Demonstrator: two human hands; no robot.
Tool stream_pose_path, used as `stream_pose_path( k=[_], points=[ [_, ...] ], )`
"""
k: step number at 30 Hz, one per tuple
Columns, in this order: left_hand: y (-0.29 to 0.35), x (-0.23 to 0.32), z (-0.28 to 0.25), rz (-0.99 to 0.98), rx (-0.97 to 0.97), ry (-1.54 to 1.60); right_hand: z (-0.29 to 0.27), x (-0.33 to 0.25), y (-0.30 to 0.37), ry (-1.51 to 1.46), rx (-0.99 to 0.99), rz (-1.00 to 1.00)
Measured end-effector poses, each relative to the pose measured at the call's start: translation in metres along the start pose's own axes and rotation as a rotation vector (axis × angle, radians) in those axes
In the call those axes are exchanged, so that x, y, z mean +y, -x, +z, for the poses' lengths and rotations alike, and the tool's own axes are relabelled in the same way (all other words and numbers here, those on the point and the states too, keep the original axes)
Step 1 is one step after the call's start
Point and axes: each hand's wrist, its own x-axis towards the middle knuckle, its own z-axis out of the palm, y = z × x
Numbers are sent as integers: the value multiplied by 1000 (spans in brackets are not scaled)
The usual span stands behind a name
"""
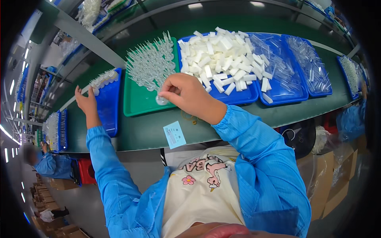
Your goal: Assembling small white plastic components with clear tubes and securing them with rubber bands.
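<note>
My right hand is closed in a pinch on a clear plastic piece with a round base, over the near edge of the green tray. Many clear pieces with thin upright spikes stand in rows in that tray. To the left, my left hand has its fingers apart beside the blue tray. Its fingertips are close to a row of whitish, clear-based pieces at that tray's far end. A small white part lies by the left thumb tip.
Right of the green tray, a blue tray is heaped with white blocks. Farther right, blue trays hold clear plastic tubes and small clear parts. A light-blue card lies at the table's front edge. Another person sits far left.
</note>
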Motion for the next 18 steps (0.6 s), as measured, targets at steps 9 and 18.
stream_pose_path(
  k=[9,18],
  points=[
    [180,236,-103,-580,-893,1680,1,-28,22,-502,22,130],
    [185,224,-76,-711,-883,1679,-85,-1,37,671,174,-283]
  ],
)
